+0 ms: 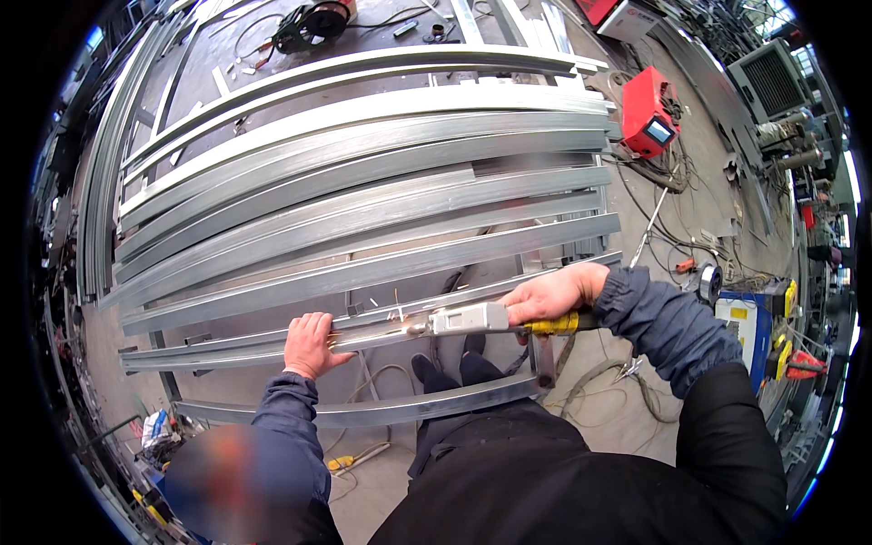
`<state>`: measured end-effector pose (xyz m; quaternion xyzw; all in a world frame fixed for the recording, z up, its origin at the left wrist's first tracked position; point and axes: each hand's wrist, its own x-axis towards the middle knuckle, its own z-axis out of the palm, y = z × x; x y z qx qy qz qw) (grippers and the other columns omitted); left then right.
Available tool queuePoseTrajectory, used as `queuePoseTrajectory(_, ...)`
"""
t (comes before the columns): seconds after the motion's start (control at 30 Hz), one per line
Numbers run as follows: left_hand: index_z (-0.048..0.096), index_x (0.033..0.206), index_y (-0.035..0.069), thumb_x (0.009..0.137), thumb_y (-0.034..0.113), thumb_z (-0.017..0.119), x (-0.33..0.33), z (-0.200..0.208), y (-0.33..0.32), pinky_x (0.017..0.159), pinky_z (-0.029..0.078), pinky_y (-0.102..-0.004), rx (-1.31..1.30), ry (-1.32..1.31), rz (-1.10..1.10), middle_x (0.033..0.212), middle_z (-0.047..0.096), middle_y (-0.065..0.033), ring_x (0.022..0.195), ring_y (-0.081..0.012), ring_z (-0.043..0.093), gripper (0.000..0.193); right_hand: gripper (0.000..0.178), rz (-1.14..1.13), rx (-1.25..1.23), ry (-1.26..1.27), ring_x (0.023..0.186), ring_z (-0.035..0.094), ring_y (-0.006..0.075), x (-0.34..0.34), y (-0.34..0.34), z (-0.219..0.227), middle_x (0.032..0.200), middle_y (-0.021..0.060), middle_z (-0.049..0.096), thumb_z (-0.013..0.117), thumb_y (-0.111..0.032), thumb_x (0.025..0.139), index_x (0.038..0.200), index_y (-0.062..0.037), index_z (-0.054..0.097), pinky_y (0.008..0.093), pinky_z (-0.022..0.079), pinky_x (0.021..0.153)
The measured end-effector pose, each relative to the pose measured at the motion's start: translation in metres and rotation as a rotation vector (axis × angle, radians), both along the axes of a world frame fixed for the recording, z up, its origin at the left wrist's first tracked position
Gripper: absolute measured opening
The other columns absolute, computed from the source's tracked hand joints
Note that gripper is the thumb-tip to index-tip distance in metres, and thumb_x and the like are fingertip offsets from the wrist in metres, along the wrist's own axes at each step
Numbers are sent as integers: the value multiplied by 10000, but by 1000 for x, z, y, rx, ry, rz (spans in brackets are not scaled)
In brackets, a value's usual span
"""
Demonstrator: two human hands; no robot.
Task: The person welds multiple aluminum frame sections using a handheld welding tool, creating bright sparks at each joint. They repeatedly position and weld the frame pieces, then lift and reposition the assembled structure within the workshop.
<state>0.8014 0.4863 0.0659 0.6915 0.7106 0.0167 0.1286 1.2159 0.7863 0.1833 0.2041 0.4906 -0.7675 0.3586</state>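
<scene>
Two hands work mid-frame: the right hand [552,292] clenches a grinder [472,319] by its yellow grip, sparks at its tip on a steel rail [227,348]. Keeping the tool low and steady seems wise. Left hand [309,343] lies open-fingered, pressing the rail just left of the sparks.

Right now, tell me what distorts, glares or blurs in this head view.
Head view: fisheye bends the steel tubes into arcs; black vignette rims the frame; sparks glare beside the tool in the right hand; a blurred patch sits lower left, below the left hand.
</scene>
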Motion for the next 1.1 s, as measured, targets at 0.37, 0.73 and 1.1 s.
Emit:
queuePoseTrajectory(0.37, 639, 1158, 91, 656, 608, 959, -4, 3, -11, 967, 487, -446, 148, -29, -48, 1116, 659, -82, 1095, -313, 630, 788, 446, -487, 231, -61, 991, 700, 124, 98, -95, 100, 1133, 46, 743, 511, -388, 1193, 1531, -107, 586, 312, 599, 817)
queuePoseTrajectory(0.73, 615, 1348, 16, 662, 463, 989, 40, 27, 10, 1164, 420, -501, 116, -159, -44, 1359, 622, -194, 1337, -405, 556, 900, 426, -767, 716, -125, 883, 624, 114, 296, -207, 98, 1079, 9, 698, 590, -260, 1141, 1544, -121, 594, 309, 543, 811)
queuePoseTrajectory(1.1, 730, 1332, 114, 788, 367, 857, 425, 35, 157, 1289, 274, -634, 297, -239, -323, 1613, 492, -273, 1524, -502, 408, 613, 687, -616, 894, -47, 1201, 679, 410, 445, -129, 92, 1370, 240, 717, 562, -550, 1132, 1679, -145, 470, 446, 521, 1013)
